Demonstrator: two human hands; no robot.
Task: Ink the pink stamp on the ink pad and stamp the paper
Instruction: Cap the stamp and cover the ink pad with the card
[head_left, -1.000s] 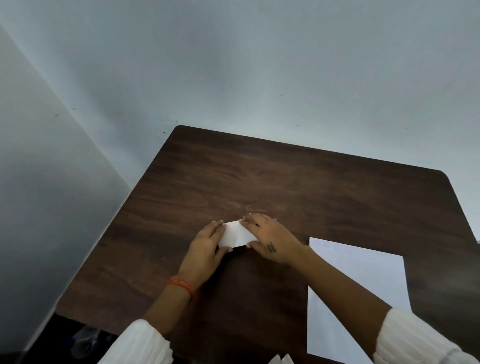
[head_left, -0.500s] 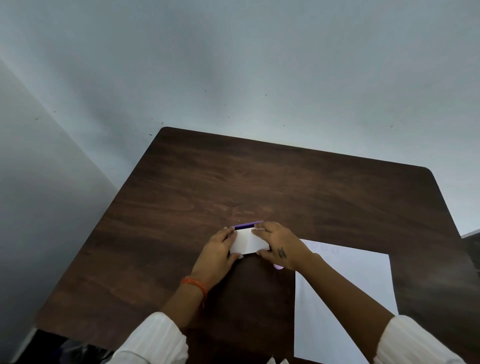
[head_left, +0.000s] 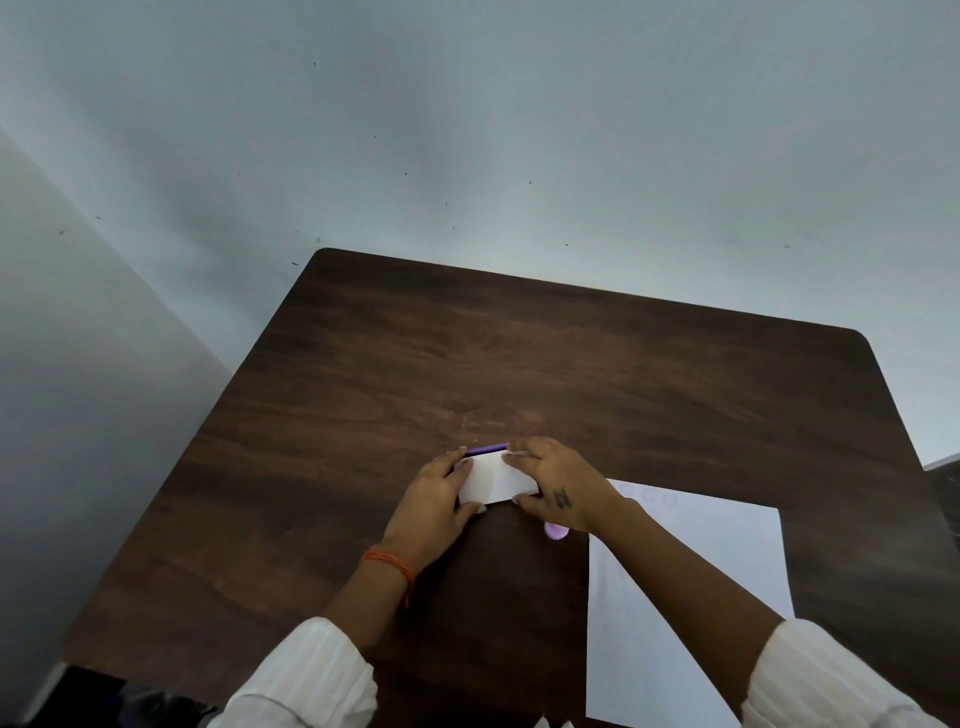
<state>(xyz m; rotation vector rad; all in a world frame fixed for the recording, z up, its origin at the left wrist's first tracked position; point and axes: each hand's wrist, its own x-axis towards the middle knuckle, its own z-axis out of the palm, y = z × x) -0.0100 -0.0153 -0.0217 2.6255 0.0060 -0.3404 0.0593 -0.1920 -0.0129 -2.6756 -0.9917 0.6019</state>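
A small white rectangular ink pad case lies on the dark wooden table, and a thin purple strip shows along its far edge. My left hand grips its left end and my right hand grips its right end, fingers on the far and near edges. A small part of the pink stamp shows on the table just under my right wrist; the rest is hidden. The white paper lies flat to the right, with faint round marks near its far edge.
Pale walls stand behind the table and along its left side. The table's rounded far corners and right edge are in view. My right forearm crosses the paper's left part. A dark object sits past the table's right edge.
Both hands stay on the ink pad. A purple strip now shows at its far edge, and the pink stamp has come into sight under my right wrist. The view has shifted slightly.
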